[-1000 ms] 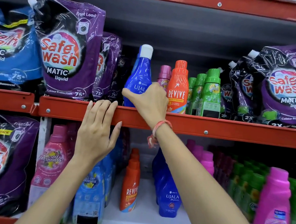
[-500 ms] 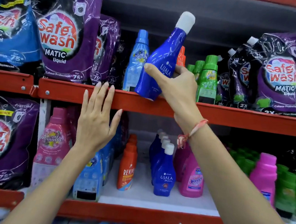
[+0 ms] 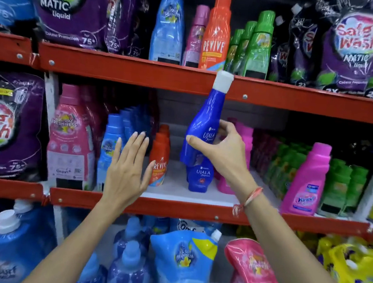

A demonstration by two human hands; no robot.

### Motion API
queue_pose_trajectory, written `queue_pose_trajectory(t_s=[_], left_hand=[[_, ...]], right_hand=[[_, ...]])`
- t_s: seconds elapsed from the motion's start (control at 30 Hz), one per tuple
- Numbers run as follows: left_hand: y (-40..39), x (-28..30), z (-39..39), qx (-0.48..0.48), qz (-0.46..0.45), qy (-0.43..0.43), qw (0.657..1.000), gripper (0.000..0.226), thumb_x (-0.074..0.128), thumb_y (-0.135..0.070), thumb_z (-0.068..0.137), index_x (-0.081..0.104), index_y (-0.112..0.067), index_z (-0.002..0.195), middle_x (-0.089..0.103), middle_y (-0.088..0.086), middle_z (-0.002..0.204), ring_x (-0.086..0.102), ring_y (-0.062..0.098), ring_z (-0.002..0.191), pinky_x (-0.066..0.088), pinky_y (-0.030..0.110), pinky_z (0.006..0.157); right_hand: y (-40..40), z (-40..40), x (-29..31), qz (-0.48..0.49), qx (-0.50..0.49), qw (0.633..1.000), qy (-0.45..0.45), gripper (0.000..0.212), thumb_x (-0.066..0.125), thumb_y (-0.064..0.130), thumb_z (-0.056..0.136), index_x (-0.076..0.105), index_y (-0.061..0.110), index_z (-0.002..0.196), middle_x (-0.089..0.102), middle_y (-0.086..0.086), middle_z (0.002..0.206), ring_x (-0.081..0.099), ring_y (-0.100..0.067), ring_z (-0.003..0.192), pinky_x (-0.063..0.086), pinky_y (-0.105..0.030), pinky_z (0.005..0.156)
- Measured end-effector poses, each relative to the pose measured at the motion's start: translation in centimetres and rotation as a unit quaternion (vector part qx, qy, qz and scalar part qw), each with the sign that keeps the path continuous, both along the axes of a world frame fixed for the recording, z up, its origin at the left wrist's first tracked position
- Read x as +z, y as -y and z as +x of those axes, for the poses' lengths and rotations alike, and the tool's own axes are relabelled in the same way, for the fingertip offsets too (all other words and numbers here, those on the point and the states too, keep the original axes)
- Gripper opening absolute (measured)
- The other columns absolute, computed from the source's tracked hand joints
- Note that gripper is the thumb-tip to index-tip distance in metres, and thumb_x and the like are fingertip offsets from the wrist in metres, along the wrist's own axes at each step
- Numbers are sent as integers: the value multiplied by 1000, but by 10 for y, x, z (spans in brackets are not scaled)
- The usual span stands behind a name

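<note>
My right hand (image 3: pixel 223 151) grips a dark blue Ujala bottle (image 3: pixel 204 124) with a white cap, held tilted in front of the middle shelf; its cap overlaps the red upper shelf rail (image 3: pixel 142 74). A second Ujala bottle (image 3: pixel 201 176) stands on the white middle shelf (image 3: pixel 176 191) right behind and below it. My left hand (image 3: pixel 127 170) is spread flat, fingers straight, in front of the light blue bottles (image 3: pixel 110 143) and holds nothing. An orange Revive bottle (image 3: pixel 159 160) stands between my two hands.
Purple Safewash pouches (image 3: pixel 64 6) fill the top shelf left and right, with an orange Revive bottle (image 3: pixel 215 34) and green bottles (image 3: pixel 258 45) between. Pink Vanish bottle (image 3: pixel 307 180) and green bottles stand at middle right. Blue and pink refill pouches (image 3: pixel 183 262) crowd the bottom shelf.
My right hand has brought the blue Ujala bottle down from the top shelf to the middle shelf level. My left hand left the upper rail and dropped too. The view tilted down.
</note>
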State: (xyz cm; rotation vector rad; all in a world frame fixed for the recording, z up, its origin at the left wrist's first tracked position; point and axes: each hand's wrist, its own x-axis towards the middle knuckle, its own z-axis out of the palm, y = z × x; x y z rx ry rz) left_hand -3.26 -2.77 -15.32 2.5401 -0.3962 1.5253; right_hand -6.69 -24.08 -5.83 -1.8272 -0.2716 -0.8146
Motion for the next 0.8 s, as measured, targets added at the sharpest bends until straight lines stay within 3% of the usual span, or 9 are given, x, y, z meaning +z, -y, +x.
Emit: queue_pose_trajectory(t_s=[0.07, 0.23, 0.33, 0.5, 0.8], left_hand=[[0, -17, -2, -1, 6, -35, 999, 56, 38, -36, 96, 36, -4, 142, 38, 12, 151, 29, 25, 143, 20, 51, 118], [-3, -54, -4, 8, 58, -123, 991, 59, 35, -40, 95, 36, -4, 142, 40, 12, 150, 33, 24, 141, 20, 47, 118], [-3, -61, -4, 13, 89, -139, 986, 59, 35, -40, 94, 42, -1, 138, 47, 14, 145, 40, 26, 137, 20, 45, 116], [-3, -71, -5, 27, 105, -159, 981, 60, 31, -43, 94, 47, -1, 134, 54, 15, 139, 47, 27, 132, 20, 43, 114], [-1, -84, -6, 35, 82, -185, 979, 60, 31, -45, 94, 52, -1, 129, 61, 15, 129, 53, 26, 126, 20, 44, 116]], right_hand=[[5, 4, -18, -13, -8, 1000, -10, 78, 81, 54, 45, 53, 30, 113, 60, 28, 93, 61, 12, 81, 44, -6, 64], [15, 19, -61, -48, -37, 997, -49, 84, 80, 47, 43, 51, 22, 118, 62, 12, 104, 60, -6, 89, 41, -5, 61], [21, 31, -80, -69, -70, 992, -84, 81, 85, 36, 47, 51, 17, 118, 64, 2, 111, 57, -11, 89, 41, -16, 70], [29, 42, -104, -78, -93, 985, -126, 82, 84, 34, 48, 50, 12, 119, 65, -6, 116, 61, -22, 102, 50, -30, 83], [35, 45, -111, -84, -76, 983, -145, 82, 85, 33, 51, 48, 12, 121, 63, -6, 118, 61, -22, 103, 51, -31, 83]])
